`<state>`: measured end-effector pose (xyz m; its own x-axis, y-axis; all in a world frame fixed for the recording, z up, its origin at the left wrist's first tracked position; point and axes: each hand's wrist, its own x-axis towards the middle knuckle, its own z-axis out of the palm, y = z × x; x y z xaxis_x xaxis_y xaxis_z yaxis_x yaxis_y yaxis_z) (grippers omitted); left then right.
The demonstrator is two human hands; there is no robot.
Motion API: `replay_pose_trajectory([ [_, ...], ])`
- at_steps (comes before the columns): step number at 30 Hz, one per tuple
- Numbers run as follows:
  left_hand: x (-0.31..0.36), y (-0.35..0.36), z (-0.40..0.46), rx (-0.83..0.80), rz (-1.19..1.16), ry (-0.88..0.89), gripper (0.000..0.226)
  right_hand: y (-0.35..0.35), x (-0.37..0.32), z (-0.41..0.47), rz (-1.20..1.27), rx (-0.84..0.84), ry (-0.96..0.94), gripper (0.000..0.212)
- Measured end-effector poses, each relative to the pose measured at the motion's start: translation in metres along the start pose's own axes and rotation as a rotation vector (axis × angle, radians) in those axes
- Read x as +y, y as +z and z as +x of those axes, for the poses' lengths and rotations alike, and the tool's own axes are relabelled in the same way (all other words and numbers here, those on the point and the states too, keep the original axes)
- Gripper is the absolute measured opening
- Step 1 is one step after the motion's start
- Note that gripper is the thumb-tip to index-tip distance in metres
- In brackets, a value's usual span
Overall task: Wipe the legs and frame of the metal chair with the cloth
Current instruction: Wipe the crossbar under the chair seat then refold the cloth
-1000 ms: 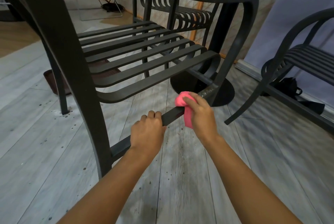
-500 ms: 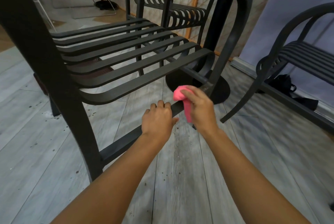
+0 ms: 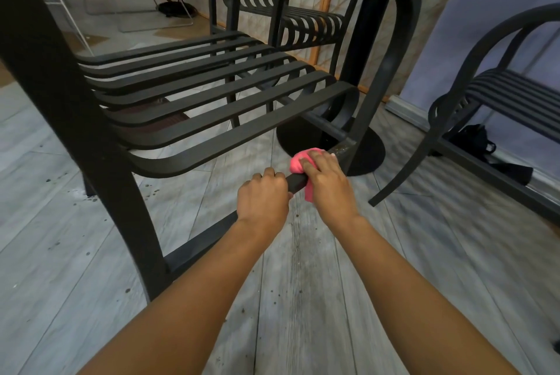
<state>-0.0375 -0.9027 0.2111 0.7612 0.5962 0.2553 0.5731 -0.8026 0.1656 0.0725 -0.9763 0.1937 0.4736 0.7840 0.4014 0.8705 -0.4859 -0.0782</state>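
Since a second ago my left hand [image 3: 263, 196] has slid along the low crossbar [image 3: 206, 238] toward my right hand [image 3: 328, 185], so the two now sit just beside each other with only a short stub of bar between them. The pink cloth [image 3: 298, 164] has moved with my right hand a little nearer the far leg [image 3: 368, 120], and my view has drifted so the near leg [image 3: 91, 144] fills more of the left side.

My left fingers [image 3: 268, 174] are curled closed over the top of the crossbar, gripping it. My right fingers [image 3: 315, 159] are closed around the bunched cloth, pressing it onto the bar; one soft fold bulges above my knuckles and a tail hangs below the bar.

The chair [image 3: 230, 93] is dark matte metal: flat curved slats for the seat, rolled down at the front edge, broad flat legs, and a square-section crossbar. The end of the bar by the far leg looks speckled and dusty. The floor [image 3: 303, 299] is pale grey wood-grain planks dotted with small dark specks. A second slatted chair [image 3: 497, 93] stands toward the right edge of the floor, and a round black base [image 3: 368, 153] lies flat behind the far leg.
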Motion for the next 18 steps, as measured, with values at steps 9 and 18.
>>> replay_pose_trajectory([
  [9, -0.004, 0.002, 0.001, 0.012, -0.019, 0.038, 0.033, -0.002, 0.016, 0.004, 0.026, -0.003, 0.067, 0.055],
  [18, -0.01, 0.008, 0.002, 0.031, -0.036, 0.06, 0.035, -0.005, 0.024, 0.008, 0.024, -0.02, 0.088, 0.054],
])
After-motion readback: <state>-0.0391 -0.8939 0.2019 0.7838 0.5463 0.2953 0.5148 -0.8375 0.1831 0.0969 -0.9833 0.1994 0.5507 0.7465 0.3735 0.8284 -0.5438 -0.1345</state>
